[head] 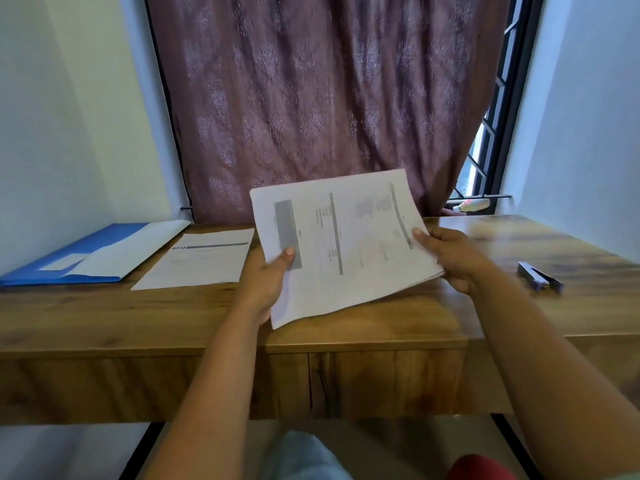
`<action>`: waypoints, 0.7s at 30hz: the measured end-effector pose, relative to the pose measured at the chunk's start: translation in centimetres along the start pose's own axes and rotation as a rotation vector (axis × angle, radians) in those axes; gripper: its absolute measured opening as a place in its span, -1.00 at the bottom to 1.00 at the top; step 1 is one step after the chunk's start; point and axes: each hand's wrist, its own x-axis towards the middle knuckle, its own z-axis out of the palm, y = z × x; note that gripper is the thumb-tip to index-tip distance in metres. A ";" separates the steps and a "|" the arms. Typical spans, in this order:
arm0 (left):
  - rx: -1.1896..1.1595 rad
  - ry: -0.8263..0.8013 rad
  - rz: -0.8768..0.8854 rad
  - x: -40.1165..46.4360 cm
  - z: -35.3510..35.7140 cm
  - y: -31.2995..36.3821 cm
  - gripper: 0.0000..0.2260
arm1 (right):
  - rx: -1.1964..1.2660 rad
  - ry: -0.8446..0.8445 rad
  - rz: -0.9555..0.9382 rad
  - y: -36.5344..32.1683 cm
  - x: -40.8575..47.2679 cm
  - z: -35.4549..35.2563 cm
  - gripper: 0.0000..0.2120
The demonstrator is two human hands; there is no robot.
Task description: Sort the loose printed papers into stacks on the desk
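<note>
Both forearms reach up from the bottom of the frame to a sheaf of papers (341,247) held tilted above the desk (381,313) at centre. Left hand (268,282) pinches the sheaf's left edge, thumb on top and fingers under; right hand (450,258) clamps the right edge the same way, probably to keep the sheets square while the top page is read (its print is too blurred to make out). One sheet (199,259) lies flat on the desk at left of centre, seemingly the start of a stack. Beside it, further left, lies a blue folder (79,258) with a white sheet on it. A stapler (540,277) lies at right, well apart from the papers.
</note>
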 end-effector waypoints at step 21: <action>0.192 0.309 0.259 -0.5 1.0 -2.6 -0.74 | -0.308 0.425 -0.286 3.8 -1.2 2.9 -0.69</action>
